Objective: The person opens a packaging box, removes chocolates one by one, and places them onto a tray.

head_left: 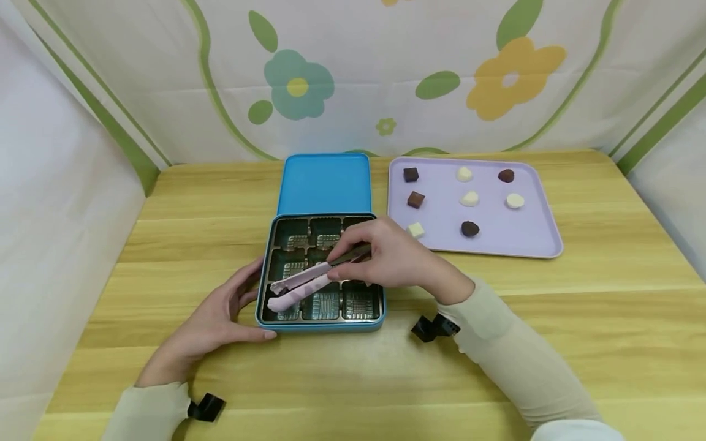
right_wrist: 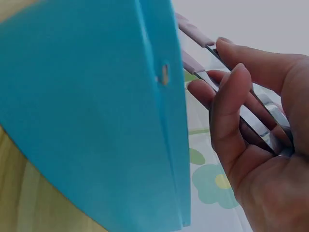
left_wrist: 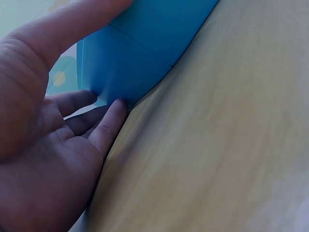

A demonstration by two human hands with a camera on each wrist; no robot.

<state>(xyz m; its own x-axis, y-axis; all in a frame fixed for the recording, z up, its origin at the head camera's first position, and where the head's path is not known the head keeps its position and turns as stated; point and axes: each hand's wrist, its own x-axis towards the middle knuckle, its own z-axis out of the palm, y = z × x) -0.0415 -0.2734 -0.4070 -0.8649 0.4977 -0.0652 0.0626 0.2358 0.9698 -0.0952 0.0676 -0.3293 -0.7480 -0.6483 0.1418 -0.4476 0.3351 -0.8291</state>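
In the middle of the frame, the right hand (head_left: 394, 257) pinched a pair of pink-tipped tongs (head_left: 309, 283) between thumb and fingers, tips low over the lower-left cell of the blue tin (head_left: 322, 324), seemingly to reach inside. The left hand (head_left: 212, 321) lay at the tin's lower-left corner, fingers relaxed and touching its wall, probably steadying it. Chocolates (head_left: 469, 228) sat on the lilac tray (head_left: 537, 236) at upper right.

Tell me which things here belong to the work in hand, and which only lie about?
In use:
right hand holding the tongs
left hand touching the blue box
chocolates on the purple tray

Lying about:
box lid
flowered cloth
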